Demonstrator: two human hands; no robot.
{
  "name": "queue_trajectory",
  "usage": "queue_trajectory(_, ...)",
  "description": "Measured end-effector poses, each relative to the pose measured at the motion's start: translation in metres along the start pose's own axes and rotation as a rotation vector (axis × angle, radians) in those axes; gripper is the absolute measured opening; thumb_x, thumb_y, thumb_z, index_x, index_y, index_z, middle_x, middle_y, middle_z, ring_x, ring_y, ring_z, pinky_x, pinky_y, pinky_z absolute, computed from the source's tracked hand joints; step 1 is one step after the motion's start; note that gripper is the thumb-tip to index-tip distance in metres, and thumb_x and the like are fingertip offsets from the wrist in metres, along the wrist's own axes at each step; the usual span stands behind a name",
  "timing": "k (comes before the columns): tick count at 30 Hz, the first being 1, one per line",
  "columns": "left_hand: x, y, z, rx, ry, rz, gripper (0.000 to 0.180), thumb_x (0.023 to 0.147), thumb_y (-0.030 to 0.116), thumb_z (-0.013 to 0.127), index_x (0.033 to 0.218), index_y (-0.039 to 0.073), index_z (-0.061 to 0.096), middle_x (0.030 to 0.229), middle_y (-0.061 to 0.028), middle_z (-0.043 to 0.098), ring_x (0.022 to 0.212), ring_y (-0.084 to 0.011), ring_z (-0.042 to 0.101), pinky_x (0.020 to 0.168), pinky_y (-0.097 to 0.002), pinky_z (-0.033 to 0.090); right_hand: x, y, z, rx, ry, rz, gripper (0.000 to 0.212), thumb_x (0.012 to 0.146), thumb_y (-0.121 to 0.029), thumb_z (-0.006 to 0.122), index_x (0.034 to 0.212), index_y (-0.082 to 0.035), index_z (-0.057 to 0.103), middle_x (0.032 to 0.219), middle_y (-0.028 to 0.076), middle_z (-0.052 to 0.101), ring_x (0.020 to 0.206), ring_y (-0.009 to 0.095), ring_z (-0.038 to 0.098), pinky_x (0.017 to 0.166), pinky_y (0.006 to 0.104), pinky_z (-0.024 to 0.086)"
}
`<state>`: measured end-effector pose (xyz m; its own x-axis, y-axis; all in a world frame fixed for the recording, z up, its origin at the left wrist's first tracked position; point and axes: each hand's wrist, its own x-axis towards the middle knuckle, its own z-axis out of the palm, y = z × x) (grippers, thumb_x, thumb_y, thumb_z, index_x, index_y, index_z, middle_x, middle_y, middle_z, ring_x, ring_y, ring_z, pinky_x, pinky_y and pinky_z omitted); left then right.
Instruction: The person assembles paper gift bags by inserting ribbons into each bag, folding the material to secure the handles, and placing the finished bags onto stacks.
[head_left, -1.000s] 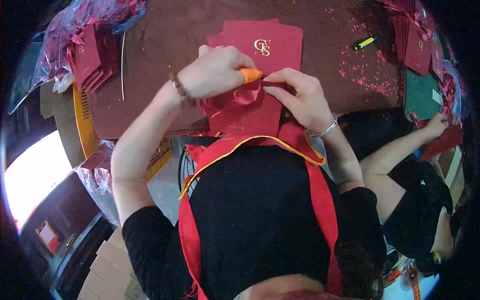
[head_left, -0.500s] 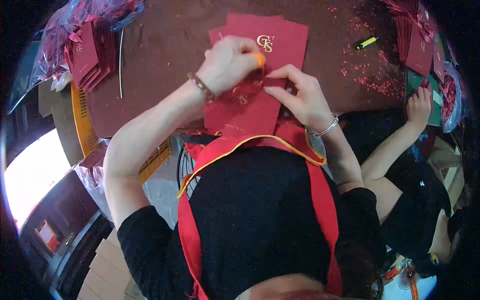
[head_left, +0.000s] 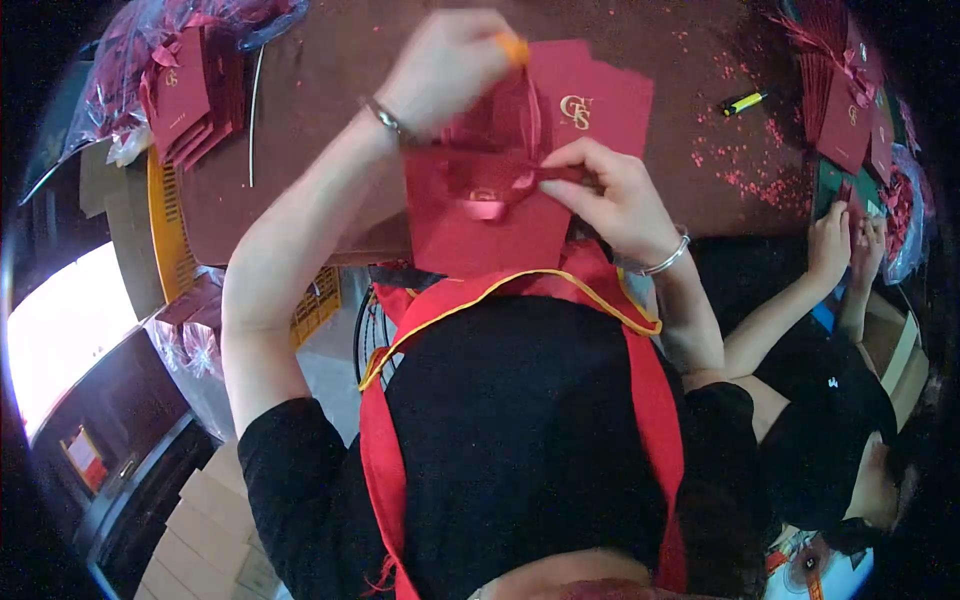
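Observation:
Flat red paper bags (head_left: 480,240) with gold print lie in an overlapping pile in front of me; another bag (head_left: 610,100) shows at the pile's upper right. A dark red ribbon (head_left: 533,110) rises from the top bag to my left hand (head_left: 450,65). That hand is lifted over the pile's far left, blurred, its fingers closed on the ribbon, with an orange cover on one fingertip. My right hand (head_left: 605,190) pinches another part of the ribbon low over the bag, thumb against forefinger. A pinkish loop of ribbon (head_left: 485,208) hangs across the bag's front.
Brown cloth covers the table (head_left: 350,100). Stacked red bags with bows (head_left: 190,95) stand at the far left, beside a thin white rod (head_left: 256,120). Right of the pile lie a yellow cutter (head_left: 743,103) and red scraps (head_left: 750,185). A co-worker's hands (head_left: 835,245) work at the right.
My left hand has gone up and away from me, drawing the ribbon long. My right hand stays pinched near its place. At the right, the co-worker's second hand has come into view.

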<state>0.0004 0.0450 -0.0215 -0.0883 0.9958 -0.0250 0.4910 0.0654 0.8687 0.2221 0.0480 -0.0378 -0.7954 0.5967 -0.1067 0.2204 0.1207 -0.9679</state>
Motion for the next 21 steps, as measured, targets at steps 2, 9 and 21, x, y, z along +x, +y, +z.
queue_trajectory(2,0.02,-0.033,-0.039,-0.433,-0.01,-0.279,0.027,0.08,0.02,0.059,0.101,0.004,0.063,0.082,-0.001,0.062,0.073,-0.0122,0.057,0.062,-0.0231,0.041,-0.002,-0.015,-0.002,-0.096,-0.049,-0.029,0.021,0.078,-0.012,0.065,0.096,-0.001,0.06,0.078,0.007,0.062,0.065,0.011,0.056,0.058,0.0253,0.044)
queue_trajectory(9,0.0,0.029,-0.052,-0.389,0.269,-0.092,0.031,0.095,0.024,0.044,0.117,0.005,0.055,0.107,-0.0063,0.057,0.099,-0.0159,0.055,0.079,-0.0282,0.045,0.003,0.0,-0.015,0.287,0.213,-0.09,0.02,0.077,-0.002,0.067,0.096,-0.002,0.06,0.094,0.002,0.061,0.087,0.011,0.057,0.078,0.0242,0.046)
queue_trajectory(21,-0.053,0.035,0.027,-1.221,0.009,-0.372,0.03,0.088,0.007,0.053,0.118,0.004,0.05,0.109,-0.0047,0.057,0.097,-0.0111,0.054,0.081,-0.0232,0.045,0.034,0.0,-0.001,0.544,0.355,-0.238,0.029,0.081,0.005,0.057,0.109,-0.005,0.055,0.109,0.003,0.054,0.101,0.013,0.052,0.087,0.0278,0.045)
